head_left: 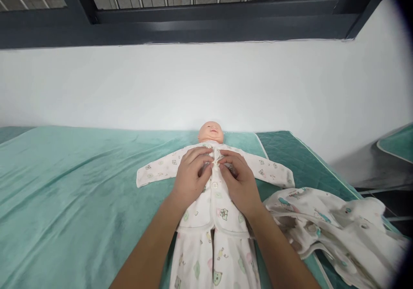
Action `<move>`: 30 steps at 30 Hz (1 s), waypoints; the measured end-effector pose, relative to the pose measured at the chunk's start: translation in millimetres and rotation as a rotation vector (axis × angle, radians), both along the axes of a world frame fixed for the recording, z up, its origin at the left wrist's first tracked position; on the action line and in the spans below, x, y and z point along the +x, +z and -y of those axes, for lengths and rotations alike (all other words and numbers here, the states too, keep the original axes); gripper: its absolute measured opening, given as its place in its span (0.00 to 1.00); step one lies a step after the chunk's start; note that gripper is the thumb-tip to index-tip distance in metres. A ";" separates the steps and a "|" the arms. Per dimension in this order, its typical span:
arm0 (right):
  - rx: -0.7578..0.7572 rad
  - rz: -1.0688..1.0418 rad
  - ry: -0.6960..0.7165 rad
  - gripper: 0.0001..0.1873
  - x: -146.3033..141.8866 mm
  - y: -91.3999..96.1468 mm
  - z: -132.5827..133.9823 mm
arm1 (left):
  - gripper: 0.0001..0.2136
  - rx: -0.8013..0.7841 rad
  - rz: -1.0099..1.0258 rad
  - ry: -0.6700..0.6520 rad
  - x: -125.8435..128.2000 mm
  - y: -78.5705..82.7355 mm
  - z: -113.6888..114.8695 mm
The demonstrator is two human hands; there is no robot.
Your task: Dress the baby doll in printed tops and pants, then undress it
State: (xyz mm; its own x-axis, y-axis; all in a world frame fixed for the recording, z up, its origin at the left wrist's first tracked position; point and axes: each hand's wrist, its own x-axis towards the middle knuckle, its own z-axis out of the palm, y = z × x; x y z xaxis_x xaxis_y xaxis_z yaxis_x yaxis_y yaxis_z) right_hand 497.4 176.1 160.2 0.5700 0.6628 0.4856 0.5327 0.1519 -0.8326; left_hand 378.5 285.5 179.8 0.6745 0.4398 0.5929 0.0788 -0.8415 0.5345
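Note:
A baby doll [211,131] lies on its back on a teal blanket [80,186], head toward the wall, arms spread. It wears a white printed shirt [215,203] with buttons down the front and matching trousers. My left hand [190,175] and my right hand [238,181] rest on the doll's chest. Their fingertips pinch the two front edges of the shirt together near the collar, at the top button.
A second white printed garment [329,224] lies crumpled on the right of the bed. A quilted teal mat [297,155] lies under it. A white wall [193,82] with a dark-framed barred window stands behind the bed. The bed's edge falls away at the right.

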 end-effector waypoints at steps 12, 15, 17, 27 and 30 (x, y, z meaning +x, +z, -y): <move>-0.004 0.028 0.008 0.09 0.9 -0.7 -0.3 | 0.03 -0.397 -0.004 -0.006 0.9 3.1 0.4; -0.025 -0.001 0.033 0.07 2.8 0.1 -1.0 | 0.04 -0.457 -0.003 -0.025 0.9 3.8 0.1; -0.043 -0.020 0.030 0.05 3.2 2.0 -1.5 | 0.05 -0.490 -0.010 -0.035 0.9 3.5 -0.1; -0.083 -0.076 -0.044 0.05 -1.0 10.4 -4.8 | 0.04 -0.571 0.075 -0.119 1.6 -5.5 -8.6; -0.084 -0.087 -0.061 0.05 -2.2 9.7 -5.3 | 0.04 -0.564 0.072 -0.114 1.7 -5.7 -8.6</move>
State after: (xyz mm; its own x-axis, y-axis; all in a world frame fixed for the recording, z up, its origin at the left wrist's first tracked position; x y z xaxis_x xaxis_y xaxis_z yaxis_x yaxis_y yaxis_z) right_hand 495.2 181.4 169.9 0.6477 0.6622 0.3769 0.4641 0.0494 -0.8844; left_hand 380.2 294.1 174.1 0.7026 0.6283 0.3342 -0.0492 -0.4256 0.9036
